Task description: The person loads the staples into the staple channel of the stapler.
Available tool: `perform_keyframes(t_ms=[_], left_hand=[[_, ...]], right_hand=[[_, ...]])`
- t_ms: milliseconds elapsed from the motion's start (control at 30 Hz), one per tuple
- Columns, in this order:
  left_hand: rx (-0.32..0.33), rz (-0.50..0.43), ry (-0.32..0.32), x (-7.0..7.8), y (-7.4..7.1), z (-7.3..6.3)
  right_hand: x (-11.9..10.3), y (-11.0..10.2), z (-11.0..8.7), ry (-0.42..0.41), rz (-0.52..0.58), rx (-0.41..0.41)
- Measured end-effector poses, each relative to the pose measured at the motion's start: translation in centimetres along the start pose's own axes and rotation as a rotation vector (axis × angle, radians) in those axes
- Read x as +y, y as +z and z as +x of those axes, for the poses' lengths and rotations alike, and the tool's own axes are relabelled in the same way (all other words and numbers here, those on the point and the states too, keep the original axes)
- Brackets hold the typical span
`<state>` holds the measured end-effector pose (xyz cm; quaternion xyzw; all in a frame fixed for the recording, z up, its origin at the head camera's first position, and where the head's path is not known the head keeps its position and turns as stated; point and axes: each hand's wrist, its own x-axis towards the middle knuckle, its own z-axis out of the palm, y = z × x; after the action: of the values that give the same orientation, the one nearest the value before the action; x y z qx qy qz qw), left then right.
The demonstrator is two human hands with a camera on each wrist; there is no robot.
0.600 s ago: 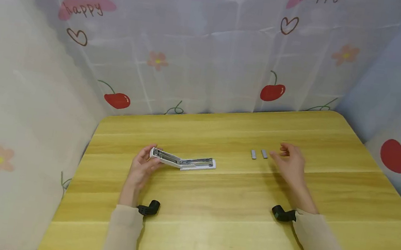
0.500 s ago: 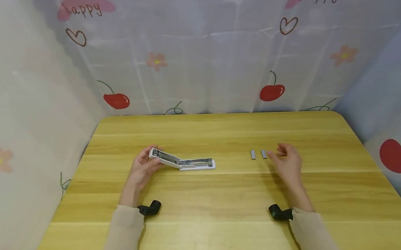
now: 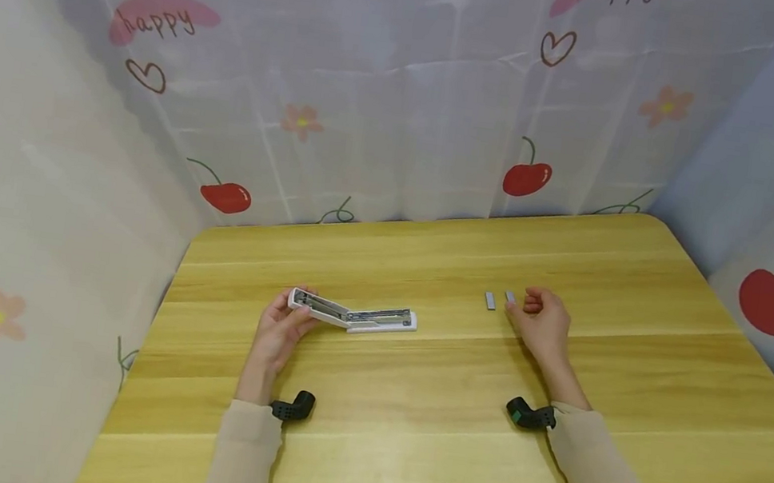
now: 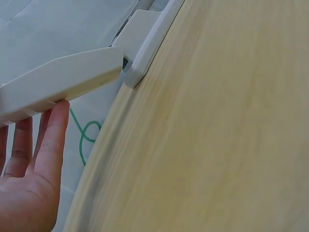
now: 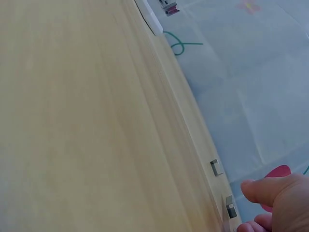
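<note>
A white stapler point(image 3: 380, 320) lies unfolded on the wooden table, its metal insides showing. My left hand point(image 3: 280, 333) holds the raised left half, thumb on the near side and fingers behind it. In the left wrist view fingertips point(image 4: 62, 107) press under the white half. Two small grey staple strips lie to the right. The left strip point(image 3: 490, 301) lies by itself; the right strip point(image 3: 510, 297) is right at the thumb tip of my right hand point(image 3: 545, 325). In the right wrist view the thumb point(image 5: 263, 189) stands a little apart from that strip point(image 5: 231, 207), other fingers below.
The wooden table point(image 3: 407, 429) ends at the back against a patterned curtain point(image 3: 402, 114) with cherries and hearts. Each wrist bears a black camera, one of them the right wrist camera point(image 3: 531, 414).
My right hand has moved left and slightly nearer to me, its thumb coming to the right staple strip. My left hand keeps hold of the stapler nearly in place.
</note>
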<state>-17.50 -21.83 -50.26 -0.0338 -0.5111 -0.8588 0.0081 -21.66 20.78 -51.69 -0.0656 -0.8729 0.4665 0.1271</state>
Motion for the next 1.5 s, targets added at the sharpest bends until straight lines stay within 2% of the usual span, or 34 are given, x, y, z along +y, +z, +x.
perform_keyframes(t_ms=[367,767,1200,1500], left_hand=[[0.012,0.027,0.001,0.29,0.25,-0.02],[0.009,0.021,-0.001,0.06,0.21,-0.24],[0.029,0.021,-0.008,0.04,0.10,-0.19],[0.004,0.028,-0.001,-0.09,0.13,-0.07]], right_hand=[[-0.11,0.14,-0.03,-0.028,-0.023,-0.003],[0.44,0.49,-0.05,-0.089,-0.143,-0.012],[0.20,0.52,-0.11,-0.122,-0.166,-0.009],[0.08,0.41,-0.07,-0.165,-0.200,0.000]])
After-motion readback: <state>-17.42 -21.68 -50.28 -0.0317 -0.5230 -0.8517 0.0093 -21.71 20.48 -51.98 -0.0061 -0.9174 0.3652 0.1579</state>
